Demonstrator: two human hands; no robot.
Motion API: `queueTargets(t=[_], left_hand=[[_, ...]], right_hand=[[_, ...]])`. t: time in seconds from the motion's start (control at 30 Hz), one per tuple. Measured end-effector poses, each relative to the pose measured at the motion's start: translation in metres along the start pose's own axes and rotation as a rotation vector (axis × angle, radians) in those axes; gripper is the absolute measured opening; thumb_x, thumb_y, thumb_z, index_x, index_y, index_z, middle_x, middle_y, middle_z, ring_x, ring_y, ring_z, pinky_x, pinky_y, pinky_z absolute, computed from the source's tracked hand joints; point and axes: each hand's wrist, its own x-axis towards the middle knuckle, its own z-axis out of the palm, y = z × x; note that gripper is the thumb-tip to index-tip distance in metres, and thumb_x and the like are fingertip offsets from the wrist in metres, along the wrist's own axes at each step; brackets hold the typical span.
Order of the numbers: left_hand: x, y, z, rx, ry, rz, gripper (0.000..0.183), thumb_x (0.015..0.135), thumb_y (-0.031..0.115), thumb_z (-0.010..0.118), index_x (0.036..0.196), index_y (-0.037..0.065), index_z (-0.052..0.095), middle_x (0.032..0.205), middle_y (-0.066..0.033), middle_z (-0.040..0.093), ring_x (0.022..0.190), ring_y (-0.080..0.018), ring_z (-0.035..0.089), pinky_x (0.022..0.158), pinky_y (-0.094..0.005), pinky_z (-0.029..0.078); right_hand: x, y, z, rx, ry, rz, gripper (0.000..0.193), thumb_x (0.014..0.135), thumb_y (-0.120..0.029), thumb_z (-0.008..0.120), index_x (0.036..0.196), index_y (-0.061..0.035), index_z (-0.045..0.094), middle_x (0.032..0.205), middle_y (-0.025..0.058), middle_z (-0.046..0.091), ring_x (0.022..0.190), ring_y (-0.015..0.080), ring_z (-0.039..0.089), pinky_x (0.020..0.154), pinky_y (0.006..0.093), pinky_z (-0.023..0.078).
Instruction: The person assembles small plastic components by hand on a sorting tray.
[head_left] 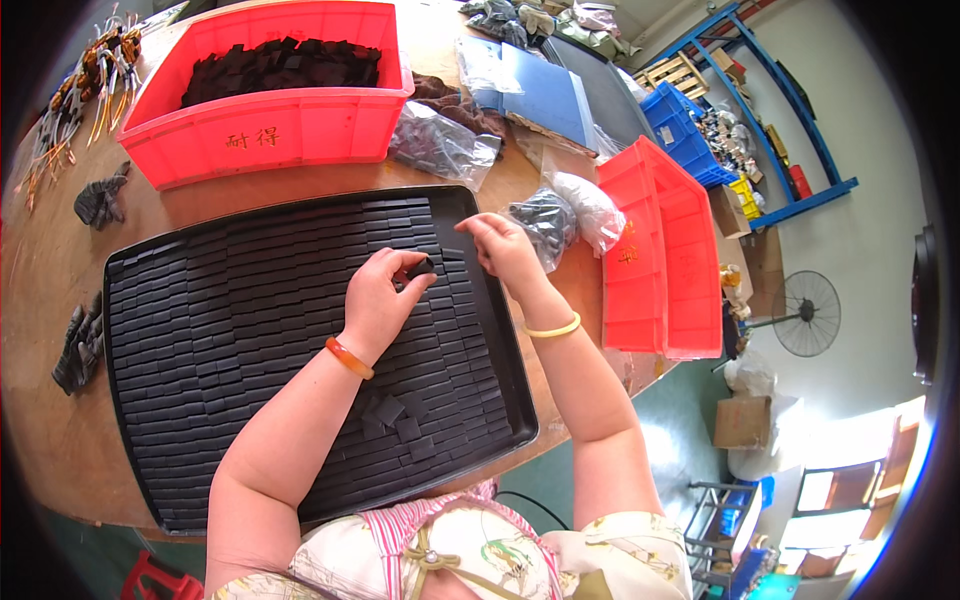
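Observation:
A wide black tray lies on the table, lined with tight rows of small flat black blocks. Over its upper right part, my left hand pinches a small black block between thumb and fingers. My right hand hovers at the tray's right rim, fingers curled and thumb drawn in; whether anything tiny is between the fingertips cannot be made out. Several loose black blocks rest askew on top of the rows near the tray's lower right.
Behind the tray stands a red bin heaped with black pieces. Another red bin sits at the right. Clear bags lie between them. Dark gloves and wire bundles are at the left, a blue folder at the back.

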Motion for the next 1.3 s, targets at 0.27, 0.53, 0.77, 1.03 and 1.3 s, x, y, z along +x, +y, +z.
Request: queueTargets(t=[0.27,0.53,0.77,1.03,1.3], left_hand=[[-0.001,-0.001,-0.001,0.006,-0.005,-0.010,0.027,0.079,0.014,0.079,0.103,0.004,0.072,0.090,-0.0061,0.067,0.074,-0.0174,0.063,0.071,-0.0296,0.052],[-0.002,-0.001,-0.003,-0.009,-0.005,-0.009,0.024,0.081,0.012,0.077,0.103,0.004,0.072,0.089,-0.0067,0.066,0.074,-0.0187,0.062,0.071,-0.0298,0.052],[-0.001,-0.002,-0.001,0.005,0.022,-0.031,0.024,0.081,0.008,0.077,0.104,0.005,0.072,0.091,-0.0074,0.067,0.078,-0.0198,0.064,0.073,-0.0303,0.052],[-0.002,0.001,-0.002,0.023,-0.004,-0.010,0.023,0.080,0.008,0.077,0.102,0.005,0.072,0.091,-0.0062,0.067,0.082,-0.0201,0.066,0.074,-0.0303,0.053],[-0.003,-0.006,0.001,-0.009,0.001,0.029,0.026,0.078,0.005,0.077,0.104,0.006,0.073,0.087,-0.0037,0.064,0.075,-0.0144,0.059,0.071,-0.0267,0.051]], right_hand=[[-0.011,0.009,0.022,-1.209,0.116,-0.384,0.021,0.092,-0.026,0.062,0.101,-0.0103,0.074,0.098,0.0154,0.071,0.095,0.0337,0.066,0.082,0.0419,0.054],[-0.013,0.005,0.020,-0.752,0.156,-0.372,0.026,0.095,-0.023,0.064,0.107,0.0002,0.070,0.093,0.0100,0.071,0.086,0.0200,0.066,0.078,0.0308,0.051],[-0.044,-0.014,0.033,0.137,-0.077,0.026,0.025,0.101,-0.021,0.058,0.117,-0.0016,0.057,0.082,-0.0004,0.050,0.062,0.0060,0.045,0.047,0.0193,0.030],[-0.050,0.005,0.058,-0.100,-0.015,-0.126,0.018,0.099,-0.020,0.062,0.104,-0.0026,0.060,0.080,0.0002,0.058,0.055,0.0021,0.045,0.046,0.0180,0.033],[-0.041,0.005,0.062,-0.480,0.107,-0.252,0.017,0.099,-0.012,0.059,0.102,0.0032,0.065,0.088,0.0077,0.068,0.080,0.0142,0.066,0.070,0.0278,0.051]])
